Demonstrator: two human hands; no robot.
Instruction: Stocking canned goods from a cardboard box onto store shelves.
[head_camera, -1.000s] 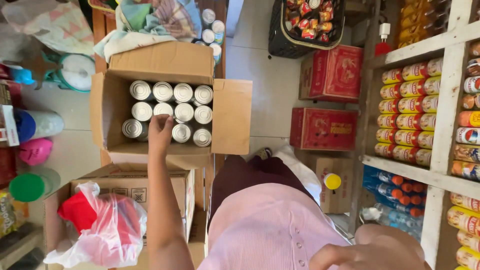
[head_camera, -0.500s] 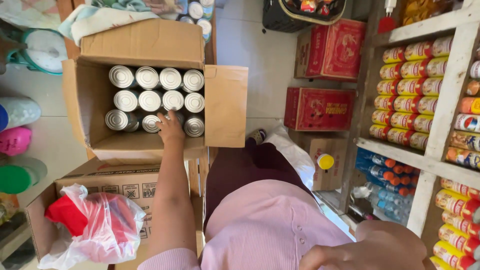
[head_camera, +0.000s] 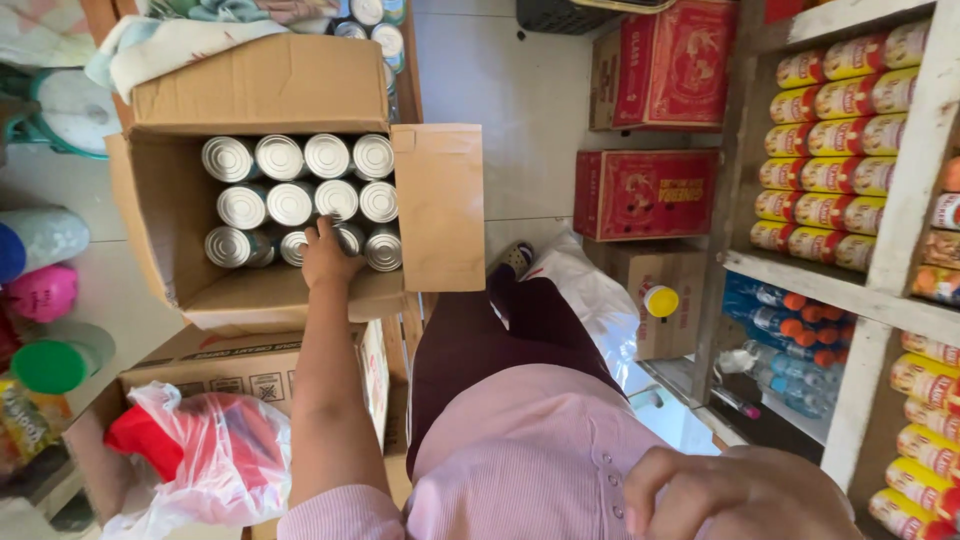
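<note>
Round silver-lidded tin cans (head_camera: 300, 195) stand upright, packed in rows inside an open brown cardboard carton (head_camera: 165, 225), far and left in the scene; the near row ends short of the carton's near wall. Left hand (head_camera: 328, 258) reaches down into the near row, fingers curled over the top of one can there, apparently closing on it, though whether firmly clamped cannot be told from this angle. For a clean lift: spread fingertips round the rim rather than pressing on the lid, pull straight up so neighbouring cans stay seated, and keep the wrist clear of the right-hand carton flap (head_camera: 440, 205). Avoid dragging sideways, since touching cans could tip into the gap along the near wall. Right hand (head_camera: 735, 495) sits near and low at the frame edge, fingers loosely curled, holding nothing visible. Just near of the carton, a second cardboard box (head_camera: 250, 370) bearing a clear plastic bag with red contents (head_camera: 190, 450). To the right, red printed cartons (head_camera: 650, 195) on the floor, and beyond them white wooden shelves (head_camera: 905, 170) stocked with yellow-and-red labelled tins (head_camera: 825, 130).
</note>
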